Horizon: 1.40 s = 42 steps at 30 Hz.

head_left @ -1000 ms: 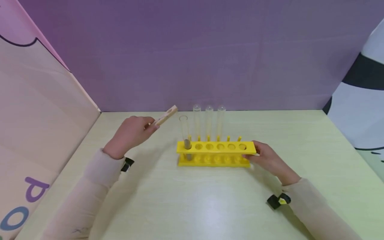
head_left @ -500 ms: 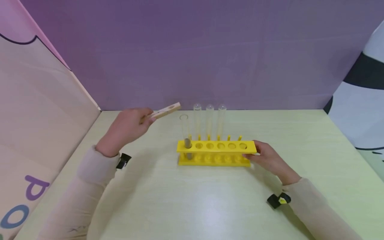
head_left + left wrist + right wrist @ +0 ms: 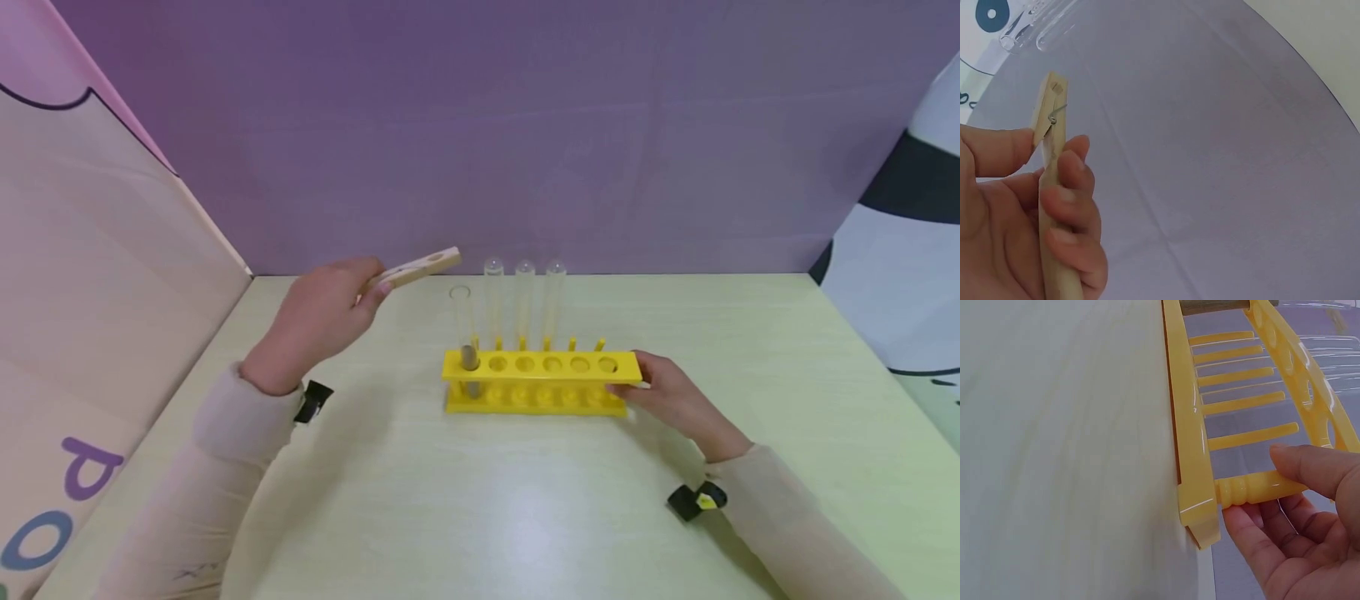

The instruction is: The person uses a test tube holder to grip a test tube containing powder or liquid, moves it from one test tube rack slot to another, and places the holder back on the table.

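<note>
Left fingers (image 3: 1075, 209) curled snugly round wooden clamp (image 3: 417, 269); right fingers (image 3: 1254, 542) nearly closed, pinching yellow rack's (image 3: 538, 372) end post (image 3: 1263, 487).

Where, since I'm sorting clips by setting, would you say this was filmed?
Probably a staged science-practice booth: a yellow test-tube rack stands in front of a purple backdrop, with a lettered side panel to the left.

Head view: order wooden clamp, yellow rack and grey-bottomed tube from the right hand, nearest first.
1. Yellow rack: right hand grips its end.
2. Grey-bottomed tube: in the rack's leftmost hole.
3. Wooden clamp: left, in the left hand.
</note>
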### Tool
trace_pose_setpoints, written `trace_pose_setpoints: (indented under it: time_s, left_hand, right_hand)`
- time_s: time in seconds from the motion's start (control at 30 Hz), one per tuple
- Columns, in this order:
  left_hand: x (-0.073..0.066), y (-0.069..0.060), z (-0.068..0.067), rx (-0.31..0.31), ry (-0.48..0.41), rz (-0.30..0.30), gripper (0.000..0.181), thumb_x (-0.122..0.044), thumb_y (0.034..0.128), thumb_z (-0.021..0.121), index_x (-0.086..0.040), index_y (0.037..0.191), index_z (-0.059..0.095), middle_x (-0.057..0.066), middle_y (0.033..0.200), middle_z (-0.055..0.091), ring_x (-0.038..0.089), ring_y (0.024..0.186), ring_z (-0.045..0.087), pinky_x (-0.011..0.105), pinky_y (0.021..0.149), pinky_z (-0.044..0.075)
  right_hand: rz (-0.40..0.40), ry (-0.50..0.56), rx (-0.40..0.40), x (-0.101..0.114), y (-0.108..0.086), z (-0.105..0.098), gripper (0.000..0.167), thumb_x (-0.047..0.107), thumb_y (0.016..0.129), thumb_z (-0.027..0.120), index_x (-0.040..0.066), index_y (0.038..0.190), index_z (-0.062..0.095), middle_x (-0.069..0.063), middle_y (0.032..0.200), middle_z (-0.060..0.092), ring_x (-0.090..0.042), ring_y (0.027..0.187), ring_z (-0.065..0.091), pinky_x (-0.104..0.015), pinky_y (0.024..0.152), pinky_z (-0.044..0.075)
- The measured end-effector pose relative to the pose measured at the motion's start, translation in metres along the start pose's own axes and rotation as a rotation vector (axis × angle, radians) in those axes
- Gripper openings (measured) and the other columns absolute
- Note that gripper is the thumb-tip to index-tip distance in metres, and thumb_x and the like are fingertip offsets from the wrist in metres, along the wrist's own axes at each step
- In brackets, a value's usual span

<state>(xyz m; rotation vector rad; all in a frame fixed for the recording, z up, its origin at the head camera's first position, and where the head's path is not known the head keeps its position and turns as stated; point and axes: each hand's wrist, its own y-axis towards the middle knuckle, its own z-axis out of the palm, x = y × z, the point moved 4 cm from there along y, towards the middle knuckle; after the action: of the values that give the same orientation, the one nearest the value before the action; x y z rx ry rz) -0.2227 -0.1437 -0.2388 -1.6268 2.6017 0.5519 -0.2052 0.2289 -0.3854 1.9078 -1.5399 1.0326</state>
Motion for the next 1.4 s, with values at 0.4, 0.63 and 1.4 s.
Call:
trace_pose_setpoints:
  time_s: [0.4,0.63,1.4]
  left_hand:
    - [-0.008,-0.001,-0.005,-0.130,0.036,0.088,0.020,-0.027,0.0957,0.053,-0.011,0.086,0.058,0.002,0.069,0.053,0.018,0.054,0.043,0.031,0.048,0.032]
    - [-0.012,0.000,-0.007,-0.185,0.033,0.120,0.014,-0.024,0.0915,0.061,-0.010,0.091,0.065,0.001,0.061,0.055,0.017,0.050,0.044,0.032,0.048,0.033]
    - [-0.021,-0.004,-0.016,-0.227,-0.010,0.192,0.009,-0.020,0.0881,0.067,-0.012,0.089,0.071,-0.003,0.055,0.054,0.012,0.047,0.042,0.030,0.049,0.034]
  right_hand:
    - [0.006,-0.003,-0.002,-0.001,-0.001,0.000,0.040,0.008,0.090,0.062,-0.004,0.127,0.051,-0.019,0.125,0.057,-0.032,0.112,0.053,-0.047,0.093,0.045]
    - [0.006,0.006,-0.002,-0.001,-0.002,0.000,0.040,0.008,0.090,0.062,-0.004,0.127,0.052,-0.020,0.125,0.057,-0.031,0.111,0.053,-0.045,0.091,0.046]
    - [-0.011,0.006,-0.002,-0.002,-0.003,0.000,0.037,0.008,0.090,0.062,-0.003,0.124,0.053,-0.018,0.123,0.059,-0.030,0.110,0.054,-0.046,0.091,0.044]
